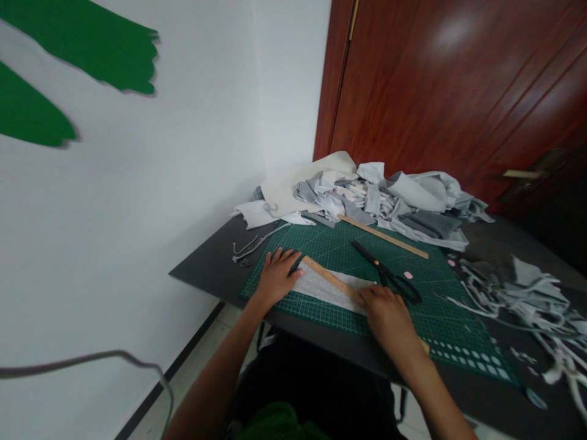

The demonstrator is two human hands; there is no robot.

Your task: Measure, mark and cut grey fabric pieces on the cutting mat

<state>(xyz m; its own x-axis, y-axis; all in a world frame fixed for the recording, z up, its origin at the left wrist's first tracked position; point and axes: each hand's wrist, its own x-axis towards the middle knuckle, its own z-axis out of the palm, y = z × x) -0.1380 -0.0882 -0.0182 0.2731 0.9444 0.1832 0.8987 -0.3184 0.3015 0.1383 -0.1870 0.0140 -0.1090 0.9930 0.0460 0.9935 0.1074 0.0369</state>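
Note:
A piece of light grey fabric lies flat on the green cutting mat. Slanting across it is a wooden ruler. My left hand rests flat with its fingers spread, at the left end of the fabric and partly on the mat. Over the ruler's nearer part, my right hand has its fingers closed on it, and the covered stretch is hidden. Black-handled scissors lie on the mat just beyond my right hand.
A second wooden ruler lies at the mat's far edge. Behind it is a heap of grey and white fabric. More scraps are piled on the right of the dark table. Cords lie at the left.

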